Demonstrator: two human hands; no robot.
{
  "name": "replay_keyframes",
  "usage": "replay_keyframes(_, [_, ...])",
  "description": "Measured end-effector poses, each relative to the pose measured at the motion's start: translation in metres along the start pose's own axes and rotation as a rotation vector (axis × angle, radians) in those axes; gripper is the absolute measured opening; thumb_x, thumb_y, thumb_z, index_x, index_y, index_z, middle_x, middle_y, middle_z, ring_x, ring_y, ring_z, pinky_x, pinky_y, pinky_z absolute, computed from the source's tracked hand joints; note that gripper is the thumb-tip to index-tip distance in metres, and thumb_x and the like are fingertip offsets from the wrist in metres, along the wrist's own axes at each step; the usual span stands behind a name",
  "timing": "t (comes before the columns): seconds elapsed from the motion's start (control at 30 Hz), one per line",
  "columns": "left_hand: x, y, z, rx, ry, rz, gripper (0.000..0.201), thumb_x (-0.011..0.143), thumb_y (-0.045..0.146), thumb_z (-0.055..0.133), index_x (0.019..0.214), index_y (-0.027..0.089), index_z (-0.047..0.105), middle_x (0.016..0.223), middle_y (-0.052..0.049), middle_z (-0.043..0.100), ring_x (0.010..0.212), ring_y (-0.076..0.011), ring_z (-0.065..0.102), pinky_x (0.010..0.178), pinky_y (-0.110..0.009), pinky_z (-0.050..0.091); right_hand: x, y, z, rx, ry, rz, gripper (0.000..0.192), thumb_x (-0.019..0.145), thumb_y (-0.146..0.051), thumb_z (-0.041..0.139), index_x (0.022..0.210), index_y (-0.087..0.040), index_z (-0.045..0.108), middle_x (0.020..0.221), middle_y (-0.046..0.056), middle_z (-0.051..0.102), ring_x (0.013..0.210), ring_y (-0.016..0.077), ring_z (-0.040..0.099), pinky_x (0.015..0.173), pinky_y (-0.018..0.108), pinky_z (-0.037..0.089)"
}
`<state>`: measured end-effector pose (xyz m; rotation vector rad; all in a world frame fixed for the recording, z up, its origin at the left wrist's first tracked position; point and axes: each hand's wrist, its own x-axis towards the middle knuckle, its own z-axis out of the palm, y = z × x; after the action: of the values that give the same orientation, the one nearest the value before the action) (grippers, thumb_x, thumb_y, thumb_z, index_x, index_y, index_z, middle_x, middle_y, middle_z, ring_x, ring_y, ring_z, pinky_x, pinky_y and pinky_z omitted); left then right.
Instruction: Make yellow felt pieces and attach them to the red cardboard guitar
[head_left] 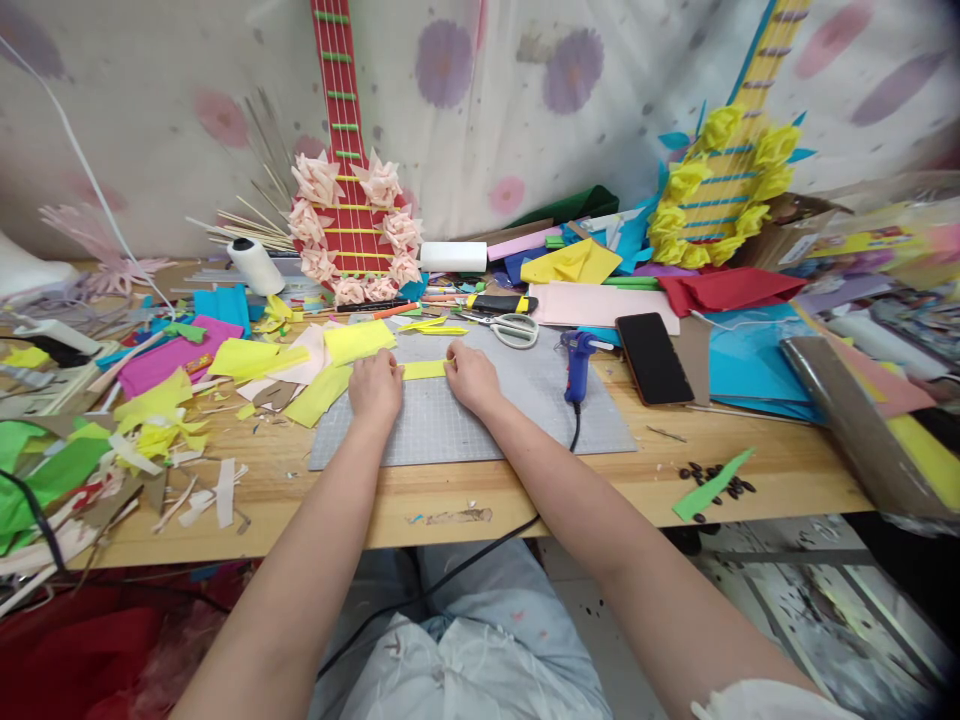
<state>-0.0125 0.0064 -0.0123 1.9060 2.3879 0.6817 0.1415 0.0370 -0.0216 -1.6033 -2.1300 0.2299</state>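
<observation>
A narrow strip of yellow paper (424, 370) stretches between my two hands, low over the grey cutting mat (442, 430). My left hand (376, 385) has its fingers closed on the strip's left end. At the other end, my right hand (472, 375) pinches it with curled fingers. Several more yellow paper pieces (360, 342) lie just left of and behind my left hand. Scissors with pale handles (517, 330) rest behind my right hand. A blue glue gun (577, 365) lies on the mat's right side, its cord running off the front edge.
Behind stand a red paper guitar (351, 225) with pink flowers and a yellow one (716, 190) with yellow flowers. A phone (654, 358) lies right of the mat. Paper scraps (161, 410) crowd the left; a green strip (712, 485) lies on dark beads near the front edge.
</observation>
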Motion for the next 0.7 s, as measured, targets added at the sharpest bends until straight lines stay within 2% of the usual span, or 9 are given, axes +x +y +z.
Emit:
replay_keyframes(0.1, [0.000,0.000,0.003,0.019,0.036,0.073,0.013,0.079,0.027,0.046,0.082,0.022,0.058,0.091,-0.011,0.054,0.099,-0.0281,0.044,0.082,-0.040,0.039,0.000,0.000,0.001,-0.041,-0.002,-0.037,0.014,0.084,-0.020,0.042,0.091,-0.021,0.054,0.087,0.008,0.062,0.081,0.0224,0.052,0.070,0.033,0.036])
replay_keyframes(0.3, [-0.001,0.001,0.005,0.005,0.055,0.068,0.018,0.079,0.025,0.045,0.084,0.022,0.062,0.094,-0.011,0.051,0.100,-0.0281,0.041,0.084,-0.040,0.037,0.000,-0.002,0.001,-0.056,-0.011,-0.009,0.020,0.087,-0.023,0.037,0.093,-0.018,0.056,0.090,0.012,0.061,0.086,0.0241,0.051,0.074,0.034,0.035])
replay_keyframes(0.5, [-0.006,0.005,0.004,0.024,0.091,0.066,0.026,0.072,0.044,0.055,0.084,0.021,0.061,0.098,-0.010,0.050,0.102,-0.0277,0.040,0.087,-0.039,0.034,-0.005,-0.014,0.002,-0.141,0.001,0.041,0.037,0.083,-0.046,0.043,0.098,-0.013,0.053,0.096,0.014,0.059,0.093,0.0255,0.049,0.079,0.036,0.035])
replay_keyframes(0.7, [-0.009,0.008,0.004,0.046,0.097,0.059,0.033,0.068,0.050,0.057,0.085,0.021,0.060,0.099,-0.010,0.050,0.101,-0.0267,0.041,0.088,-0.038,0.034,-0.009,-0.020,0.003,-0.225,0.011,0.043,0.042,0.080,-0.049,0.045,0.101,-0.013,0.051,0.099,0.014,0.057,0.095,0.0257,0.048,0.079,0.036,0.036])
